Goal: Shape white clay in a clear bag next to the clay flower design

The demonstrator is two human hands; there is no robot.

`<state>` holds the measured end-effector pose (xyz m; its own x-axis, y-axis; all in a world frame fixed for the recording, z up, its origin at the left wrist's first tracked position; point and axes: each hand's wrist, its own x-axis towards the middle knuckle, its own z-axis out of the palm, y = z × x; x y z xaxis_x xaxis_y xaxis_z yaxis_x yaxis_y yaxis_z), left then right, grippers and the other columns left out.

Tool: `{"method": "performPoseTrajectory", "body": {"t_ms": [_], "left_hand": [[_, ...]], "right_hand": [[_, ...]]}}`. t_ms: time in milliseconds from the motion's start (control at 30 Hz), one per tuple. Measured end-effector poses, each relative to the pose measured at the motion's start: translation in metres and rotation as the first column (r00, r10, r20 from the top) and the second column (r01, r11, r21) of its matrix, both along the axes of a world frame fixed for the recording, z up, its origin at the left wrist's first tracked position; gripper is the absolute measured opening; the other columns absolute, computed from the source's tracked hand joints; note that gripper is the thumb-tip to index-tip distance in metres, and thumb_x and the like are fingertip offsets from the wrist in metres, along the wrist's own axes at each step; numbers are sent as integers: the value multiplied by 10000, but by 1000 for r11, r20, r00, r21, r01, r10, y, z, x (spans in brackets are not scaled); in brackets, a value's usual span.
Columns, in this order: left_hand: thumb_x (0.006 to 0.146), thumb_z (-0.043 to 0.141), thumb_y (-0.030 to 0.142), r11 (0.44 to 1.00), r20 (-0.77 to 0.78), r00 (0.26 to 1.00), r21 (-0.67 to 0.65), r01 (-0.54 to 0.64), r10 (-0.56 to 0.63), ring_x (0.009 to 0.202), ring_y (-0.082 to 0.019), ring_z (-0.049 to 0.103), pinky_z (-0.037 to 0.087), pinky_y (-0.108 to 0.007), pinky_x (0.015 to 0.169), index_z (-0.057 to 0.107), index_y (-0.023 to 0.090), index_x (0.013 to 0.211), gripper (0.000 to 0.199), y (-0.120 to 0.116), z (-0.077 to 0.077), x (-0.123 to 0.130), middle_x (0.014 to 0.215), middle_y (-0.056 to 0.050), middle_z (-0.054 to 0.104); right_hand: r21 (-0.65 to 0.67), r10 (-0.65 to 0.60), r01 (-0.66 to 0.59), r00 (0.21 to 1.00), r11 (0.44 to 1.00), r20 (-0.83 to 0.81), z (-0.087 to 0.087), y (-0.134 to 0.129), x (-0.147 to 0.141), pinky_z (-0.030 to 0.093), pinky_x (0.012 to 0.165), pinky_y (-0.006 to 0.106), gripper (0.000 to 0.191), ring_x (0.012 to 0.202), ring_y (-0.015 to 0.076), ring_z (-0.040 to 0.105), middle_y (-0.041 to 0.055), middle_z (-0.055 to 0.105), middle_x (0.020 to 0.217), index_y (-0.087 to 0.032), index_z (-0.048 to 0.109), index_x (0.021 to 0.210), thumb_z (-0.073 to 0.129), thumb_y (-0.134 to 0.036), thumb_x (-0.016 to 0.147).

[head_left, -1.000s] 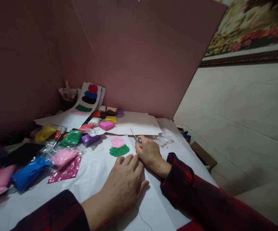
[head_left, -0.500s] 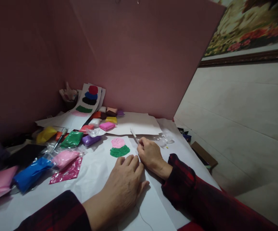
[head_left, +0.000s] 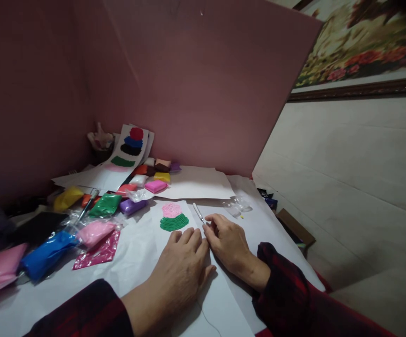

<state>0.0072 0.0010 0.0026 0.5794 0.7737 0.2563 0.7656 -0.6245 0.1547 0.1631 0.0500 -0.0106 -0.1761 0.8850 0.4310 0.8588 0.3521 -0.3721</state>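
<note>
The left hand (head_left: 176,269) lies palm down on a long sheet of white paper (head_left: 229,299), its fingers slightly apart and its thumb spread out to the side. Just beyond its fingertips, the paper carries a ridged round pink patch (head_left: 172,210) directly above a wider, fan-shaped green patch (head_left: 173,222). The right hand (head_left: 229,243) is beside the left one, fingers bent, with the thumb and index finger apart at their tips. A slim pen-like tool with a pale, shiny handle (head_left: 198,213) lies at a slant at the tip of the right thumb, near the pink patch; the view is too small to tell whether the thumb actually touches it. A thin dark curved line (head_left: 208,318) runs down the paper below the left hand. To the left are a glossy green packet (head_left: 105,205), a blue plastic packet (head_left: 50,249) and a light pink packet (head_left: 95,232) that overlaps a flat magenta packet (head_left: 97,252). Behind them, a white sheet with red, blue, black, green and pink patches (head_left: 127,152) leans up near the dull pink wall (head_left: 188,84).
</note>
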Motion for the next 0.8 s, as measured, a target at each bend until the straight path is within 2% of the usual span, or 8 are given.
{"method": "performPoseTrajectory", "body": {"t_ms": [167,333,500,600,800], "left_hand": [[922,515,326,1000,-6,1000,21,-3,3,1139,-322,530,420,-504,937,602,148,1184,329,0,-2,0,1218,-123,623],[925,505,303,1000,-36,999,15,-6,7,1135,-329,542,433,-501,933,628,125,1099,278,-1,0,0,1151,-133,643],[923,506,280,1000,-40,999,13,-3,4,1162,-331,539,434,-499,945,631,127,1081,253,0,1,0,1167,-133,643],[911,540,282,1000,-29,1000,-1,2,-3,1153,-331,544,443,-499,940,637,119,1079,254,1,0,0,1170,-133,645],[888,609,284,1000,16,1000,-19,7,-7,1148,-313,549,430,-497,978,641,128,1069,242,6,-4,-1,1177,-120,649]], "right_hand": [[-24,17,-17,1000,1000,16,1,-2,-2,407,693,284,134,753,184,630,33,685,869,-188,655,971,560,-249,898],[-26,7,-6,999,1000,41,-2,3,0,425,726,295,142,811,203,648,51,700,921,-179,663,941,543,-150,871],[52,13,-10,999,999,-52,-4,9,0,443,769,292,182,837,201,653,67,707,934,-157,668,975,520,-109,882],[66,24,-21,999,998,-47,-3,9,-1,438,747,288,155,818,197,649,63,706,926,-165,670,974,533,-141,905],[43,46,-46,999,998,19,1,5,-2,398,679,288,155,770,190,647,29,707,862,-198,674,848,557,-244,939]]}}
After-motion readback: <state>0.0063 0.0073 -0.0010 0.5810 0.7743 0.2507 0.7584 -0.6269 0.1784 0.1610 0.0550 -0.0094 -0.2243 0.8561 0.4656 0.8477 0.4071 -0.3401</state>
